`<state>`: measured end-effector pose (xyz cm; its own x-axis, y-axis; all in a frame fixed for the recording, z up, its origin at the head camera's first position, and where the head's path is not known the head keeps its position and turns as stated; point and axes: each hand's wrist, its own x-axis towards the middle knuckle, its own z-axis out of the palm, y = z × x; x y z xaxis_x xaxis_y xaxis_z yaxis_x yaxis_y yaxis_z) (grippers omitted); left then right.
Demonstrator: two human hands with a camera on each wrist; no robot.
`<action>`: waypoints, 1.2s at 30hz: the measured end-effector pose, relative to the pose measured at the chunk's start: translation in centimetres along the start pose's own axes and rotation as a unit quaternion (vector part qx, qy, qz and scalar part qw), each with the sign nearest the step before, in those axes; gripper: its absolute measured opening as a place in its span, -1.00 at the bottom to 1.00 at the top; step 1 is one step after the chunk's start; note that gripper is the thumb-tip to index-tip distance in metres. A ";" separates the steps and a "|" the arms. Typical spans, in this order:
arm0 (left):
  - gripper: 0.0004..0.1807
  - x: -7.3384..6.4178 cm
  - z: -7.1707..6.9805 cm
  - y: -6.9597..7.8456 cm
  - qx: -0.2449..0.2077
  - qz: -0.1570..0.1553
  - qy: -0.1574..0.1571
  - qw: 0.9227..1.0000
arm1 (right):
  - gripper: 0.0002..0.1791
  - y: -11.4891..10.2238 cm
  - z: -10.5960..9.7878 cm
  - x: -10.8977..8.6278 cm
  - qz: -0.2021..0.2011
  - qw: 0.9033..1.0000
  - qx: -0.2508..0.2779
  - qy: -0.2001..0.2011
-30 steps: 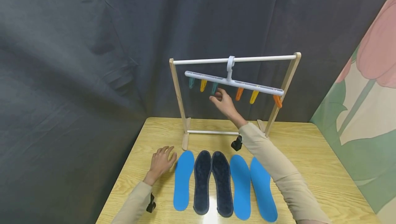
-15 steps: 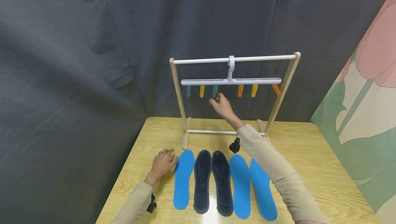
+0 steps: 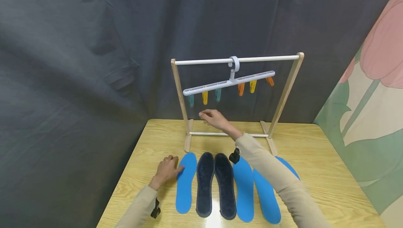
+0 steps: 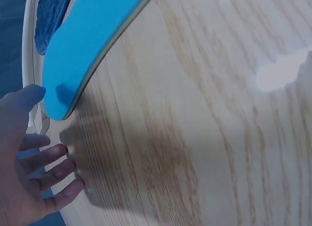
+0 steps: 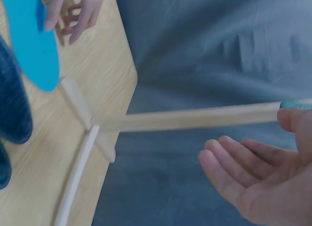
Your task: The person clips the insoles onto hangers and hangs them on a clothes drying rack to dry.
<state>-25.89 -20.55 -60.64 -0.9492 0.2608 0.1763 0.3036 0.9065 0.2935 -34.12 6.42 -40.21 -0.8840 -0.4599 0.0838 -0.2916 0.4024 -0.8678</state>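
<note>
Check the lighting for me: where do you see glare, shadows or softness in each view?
Head: white glare on the table between the dark insoles' near ends. Left wrist: another glare patch, the left hand's soft shadow, cool tint. Right wrist: right hand slightly soft, no bright glare patch.

A screened-off tabletop corner is indicated: a wood-grain table [image 3: 330, 166] is bordered by dark cloth [image 3: 78, 81] on the far and left sides, and a tulip-patterned surface [image 3: 374, 112] is seen at right. Whether home or studio cannot be told.
</note>
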 end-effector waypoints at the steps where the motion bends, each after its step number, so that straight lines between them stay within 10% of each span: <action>1: -0.45 0.0 0.0 0.0 0.003 0.002 -0.003 1.000 | -0.48 -0.4 0.3 0.1 -0.011 1.000 0.000 -0.001; 8: -0.63 0.2 0.5 0.4 -0.002 0.032 -0.002 0.999 | -0.36 -2.2 1.3 0.6 -0.038 0.999 0.033 0.019; 36: -0.45 1.7 1.2 1.4 -0.042 -0.009 -0.038 0.998 | -0.47 -4.4 1.3 0.2 -0.084 0.986 0.134 0.060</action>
<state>-27.20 -18.44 -61.03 -0.9572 0.2715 0.0999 0.2889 0.8809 0.3749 -32.55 3.54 -37.00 -0.8728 -0.3988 0.2815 -0.3456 0.0975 -0.9333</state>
